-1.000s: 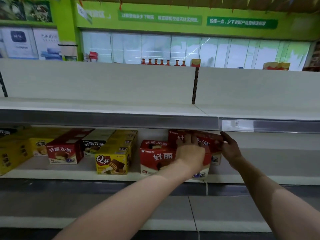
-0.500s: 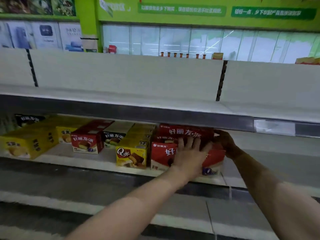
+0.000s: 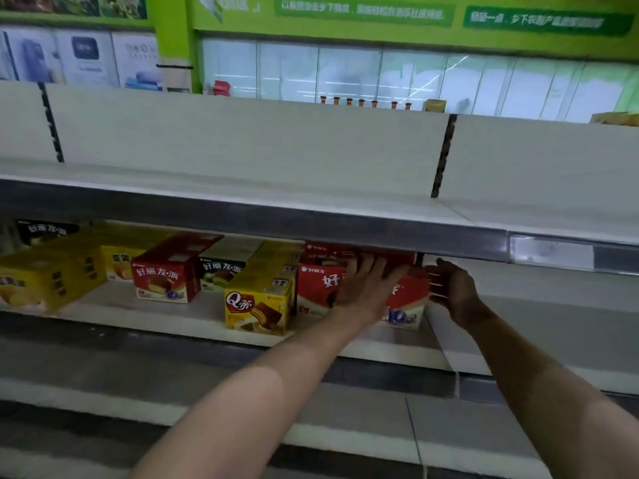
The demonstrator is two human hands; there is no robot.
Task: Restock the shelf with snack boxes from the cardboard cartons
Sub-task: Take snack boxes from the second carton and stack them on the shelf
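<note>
Red snack boxes (image 3: 359,288) are sitting stacked mid-frame; your left hand (image 3: 366,288) is pressing flat-fingered, right hand (image 3: 453,292) hovering open; upper shelf (image 3: 242,178) awaiting stock.

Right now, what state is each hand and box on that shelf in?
Left hand: open, fingers flat against the stacked boxes' fronts.
Right hand: open, beside the stack's right end.
Upper red snack box: stacked on another.
Lower red snack box: upright on shelf.
Yellow Q-label box: upright, untouched.
</note>
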